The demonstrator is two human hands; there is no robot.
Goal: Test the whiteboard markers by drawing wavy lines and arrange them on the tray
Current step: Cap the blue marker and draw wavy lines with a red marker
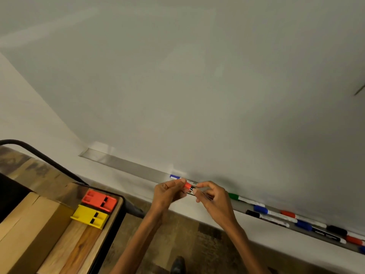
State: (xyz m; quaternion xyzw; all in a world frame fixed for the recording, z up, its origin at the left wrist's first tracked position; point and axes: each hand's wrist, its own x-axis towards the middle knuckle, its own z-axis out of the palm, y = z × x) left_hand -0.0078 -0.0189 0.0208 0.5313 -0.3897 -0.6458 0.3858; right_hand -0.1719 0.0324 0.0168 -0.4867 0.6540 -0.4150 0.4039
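1. Blank whiteboard point(197, 76) fills most of the view. No wavy line can be seen on it, so the testing is judged hardly begun, unless marks lie outside the view.
2. A red marker point(190, 188) is held just in front of the tray point(126, 166), near its middle. Its red cap is gripped by the left hand point(167, 192), while its barrel is pinched by the right hand point(213, 196). The hands are close together, joined by the marker.
3. Whether the cap is being pulled off or pressed on cannot be told.
4. A green marker point(234, 196) and a loose row of blue, red and black markers point(287, 213) are seen lying toward the tray's right end. They overlap unevenly, so arranging is judged still to be done.
5. A blue marker point(174, 177) is partly hidden behind the left hand.
6. The tray's right end is cut off by the frame, so the marker count cannot be given.
7. Labels on the barrels are too blurred to read.
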